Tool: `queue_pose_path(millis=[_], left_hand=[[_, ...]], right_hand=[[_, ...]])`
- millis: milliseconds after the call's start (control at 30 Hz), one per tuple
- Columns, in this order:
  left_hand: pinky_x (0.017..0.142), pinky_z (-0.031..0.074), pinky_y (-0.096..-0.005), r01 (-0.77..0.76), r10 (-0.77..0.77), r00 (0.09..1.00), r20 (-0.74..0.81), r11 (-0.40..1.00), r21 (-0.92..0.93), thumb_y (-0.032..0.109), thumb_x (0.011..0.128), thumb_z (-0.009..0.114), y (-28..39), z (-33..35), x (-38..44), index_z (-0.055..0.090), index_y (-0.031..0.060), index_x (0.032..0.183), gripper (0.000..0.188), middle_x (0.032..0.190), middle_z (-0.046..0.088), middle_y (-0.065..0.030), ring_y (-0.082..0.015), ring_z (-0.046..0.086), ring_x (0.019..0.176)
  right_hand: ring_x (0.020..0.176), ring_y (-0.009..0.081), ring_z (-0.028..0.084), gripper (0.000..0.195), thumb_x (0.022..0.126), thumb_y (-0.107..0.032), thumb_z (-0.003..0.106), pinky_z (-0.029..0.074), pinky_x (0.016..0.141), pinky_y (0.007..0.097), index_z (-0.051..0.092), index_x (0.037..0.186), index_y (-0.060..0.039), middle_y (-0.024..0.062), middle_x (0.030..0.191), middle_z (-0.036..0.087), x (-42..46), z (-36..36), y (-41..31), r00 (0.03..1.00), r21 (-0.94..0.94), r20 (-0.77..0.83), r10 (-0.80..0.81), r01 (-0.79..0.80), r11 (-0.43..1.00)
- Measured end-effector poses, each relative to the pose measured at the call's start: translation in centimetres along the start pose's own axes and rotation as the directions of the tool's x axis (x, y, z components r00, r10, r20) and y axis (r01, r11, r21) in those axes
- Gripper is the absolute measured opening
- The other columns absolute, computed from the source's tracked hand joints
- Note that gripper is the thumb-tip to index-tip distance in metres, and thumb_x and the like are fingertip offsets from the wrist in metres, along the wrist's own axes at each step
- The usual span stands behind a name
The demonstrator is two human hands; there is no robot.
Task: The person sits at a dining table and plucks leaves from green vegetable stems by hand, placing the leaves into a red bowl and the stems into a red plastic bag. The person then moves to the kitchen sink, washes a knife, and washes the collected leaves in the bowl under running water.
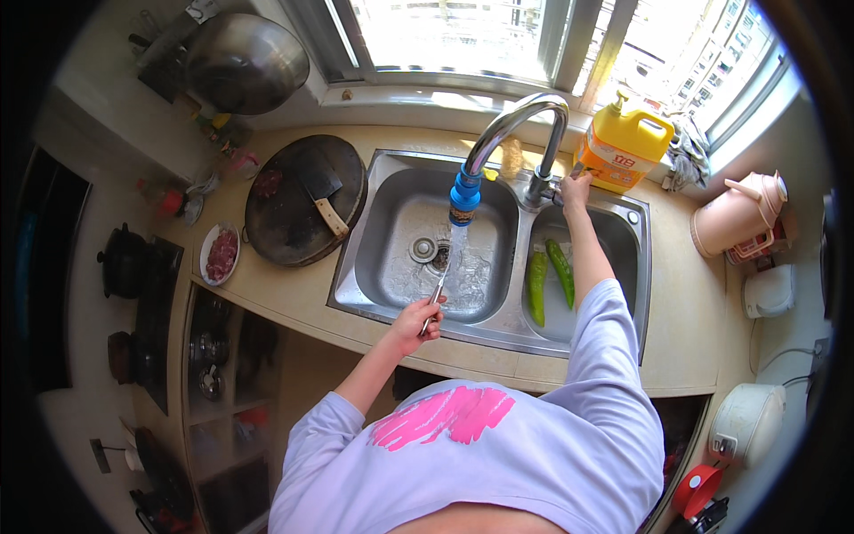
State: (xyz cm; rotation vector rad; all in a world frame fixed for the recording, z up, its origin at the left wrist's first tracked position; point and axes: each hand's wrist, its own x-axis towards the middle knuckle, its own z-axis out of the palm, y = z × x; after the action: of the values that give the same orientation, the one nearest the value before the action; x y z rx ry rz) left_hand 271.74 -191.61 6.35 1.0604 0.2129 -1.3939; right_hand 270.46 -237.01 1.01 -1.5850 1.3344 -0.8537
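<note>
My left hand (418, 324) grips the handle of a slim metal utensil (437, 292), its narrow tip pointing away from me into the stream. Which kind of utensil it is, I cannot tell. Water (456, 245) runs over the tip from the blue filter nozzle (465, 195) of a chrome gooseneck faucet (512, 111). At the faucet's base, my right hand (576, 191) is closed around the lever, mostly hiding it. Two long green peppers (536, 288) lie in the smaller right basin (610, 233). Below the nozzle, the larger left basin (387, 220) is wet, with a drain strainer (423, 249) in it.
A cleaver (328, 215) and some meat (269, 183) rest on a round chopping board (280, 227). Left of it stands a plate of sliced raw meat (222, 255). A yellow detergent jug (620, 147) is behind my right hand; a pink thermos jug (737, 213) stands farther right.
</note>
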Motion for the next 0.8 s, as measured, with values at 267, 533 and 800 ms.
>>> queue_pose_path(millis=[267,533,800], left_hand=[[0.048,0.039,-0.0228,-0.118,0.137,0.984,-0.113,0.979,0.163,0.019,0.096,0.053,-1.2,-0.1,-0.3,0.053,0.0096,0.111,0.018,0.081,0.051,0.0007,-0.0043,0.043,0.053],[0.050,0.045,-0.0224,-0.150,0.166,0.986,-0.029,0.946,0.286,0.022,0.095,0.053,-1.8,2.4,0.4,0.055,0.0108,0.102,0.013,0.079,0.056,0.0012,-0.0047,0.050,0.052],[0.068,0.049,-0.0249,-0.255,0.258,0.963,-0.074,0.966,0.046,0.034,0.098,0.050,-1.0,2.2,-4.4,0.052,0.0114,0.127,0.037,0.100,0.062,-0.0033,-0.0072,0.058,0.071]], right_hand=[[0.125,0.0360,0.045,0.067,0.073,-0.005,0.061,0.037,0.105,0.0393,0.040,0.136,-0.0009,0.0200,0.132,0.051,-3.2,-3.1,-1.5,0.835,-0.291,0.361,-0.416,0.525,0.800],[0.101,0.0336,0.060,0.061,0.069,-0.006,0.074,0.050,0.083,0.0401,0.055,0.126,-0.0149,0.0132,0.126,0.053,-24.7,-5.5,-5.5,-0.025,0.338,0.854,-0.520,0.786,0.517],[0.078,0.0309,0.061,0.015,0.077,-0.008,0.069,0.050,0.068,0.0406,0.063,0.090,-0.0051,0.0108,0.084,0.061,-26.3,-4.1,-4.2,-0.009,0.365,0.732,-0.681,0.849,0.382]])
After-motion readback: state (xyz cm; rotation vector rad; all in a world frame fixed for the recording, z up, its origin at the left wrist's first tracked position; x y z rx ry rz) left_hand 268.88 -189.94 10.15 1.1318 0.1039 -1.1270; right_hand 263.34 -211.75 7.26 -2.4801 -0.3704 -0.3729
